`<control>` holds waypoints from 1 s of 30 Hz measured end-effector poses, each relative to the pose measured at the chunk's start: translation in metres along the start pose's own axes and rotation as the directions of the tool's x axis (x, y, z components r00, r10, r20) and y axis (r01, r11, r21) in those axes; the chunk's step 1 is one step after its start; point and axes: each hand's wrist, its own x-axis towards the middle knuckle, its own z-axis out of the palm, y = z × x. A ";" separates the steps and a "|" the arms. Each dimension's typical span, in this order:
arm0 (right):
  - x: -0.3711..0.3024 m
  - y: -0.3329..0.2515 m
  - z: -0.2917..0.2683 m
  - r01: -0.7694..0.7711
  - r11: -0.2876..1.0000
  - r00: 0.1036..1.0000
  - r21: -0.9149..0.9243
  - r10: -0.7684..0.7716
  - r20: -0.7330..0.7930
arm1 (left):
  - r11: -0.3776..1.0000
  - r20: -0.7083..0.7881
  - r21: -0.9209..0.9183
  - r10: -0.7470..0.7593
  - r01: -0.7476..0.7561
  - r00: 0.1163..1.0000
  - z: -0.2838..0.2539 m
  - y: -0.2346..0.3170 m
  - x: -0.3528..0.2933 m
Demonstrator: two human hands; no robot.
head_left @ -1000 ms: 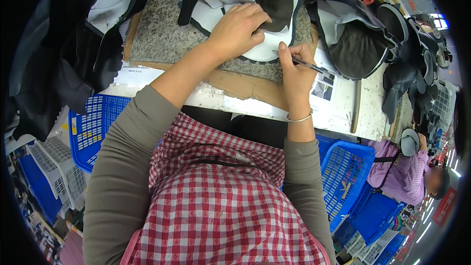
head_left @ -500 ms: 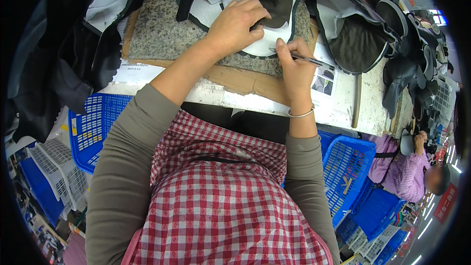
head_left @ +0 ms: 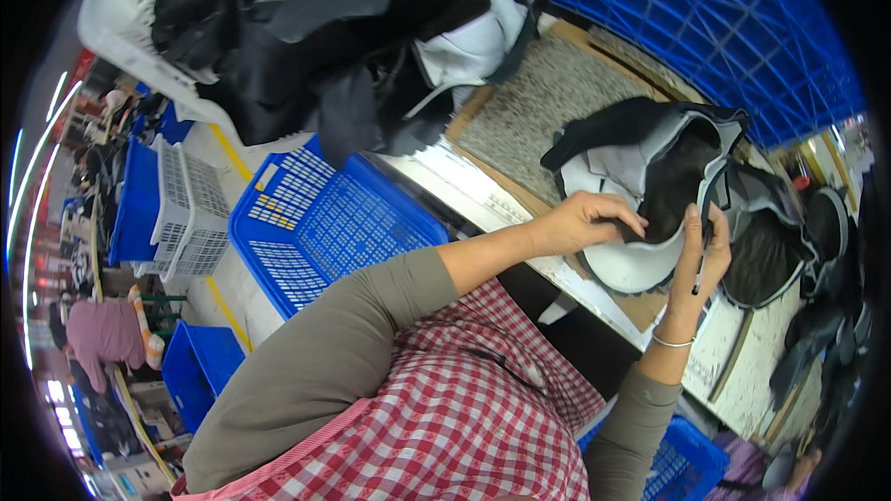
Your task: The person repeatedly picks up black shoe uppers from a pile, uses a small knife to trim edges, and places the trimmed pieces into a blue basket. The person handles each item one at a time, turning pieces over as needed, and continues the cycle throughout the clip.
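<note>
A black shoe upper [head_left: 613,264] with white and grey lining lies at the front edge of the stone slab, its dark inside turned up. My left hand [head_left: 589,223] is closed at its near edge, thumb and forefinger pinched there. My right hand [head_left: 707,255] is closed round a slim dark pen [head_left: 698,276], which points down past the palm, while its fingers touch the right edge of the upper. A second, similar shoe upper [head_left: 766,264] lies just right of that hand.
A granite slab [head_left: 529,111] framed by cardboard covers the bench. At the far left, a white basket [head_left: 116,32] overflows with black pieces. A large blue crate [head_left: 687,28] stands behind the bench. Another blue basket [head_left: 343,223] is below, left of me. Further black pieces [head_left: 826,315] crowd the right.
My view has swung left, showing more baskets and floor. The upper's right side is now raised toward my right hand, and the pen has turned from sideways to pointing down.
</note>
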 end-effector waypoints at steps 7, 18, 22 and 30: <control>0.057 0.024 -0.075 0.171 0.984 0.932 -0.049 -0.178 -0.316 | 0.585 0.063 0.726 0.465 -0.360 0.883 -0.070 0.092 -0.008; -0.031 -0.019 -0.126 0.208 0.852 0.794 -0.480 -0.434 -0.426 | 0.072 -0.386 0.922 0.245 0.380 0.890 -0.182 0.111 -0.012; -0.056 -0.036 -0.069 0.250 0.940 0.940 -0.232 -0.293 -0.173 | 0.780 -0.401 0.623 0.253 0.060 0.880 -0.162 0.160 0.043; -0.036 -0.004 -0.001 0.120 0.989 0.991 0.083 -0.114 -0.069 | 0.762 0.033 0.635 0.137 -0.127 0.990 -0.022 0.096 0.071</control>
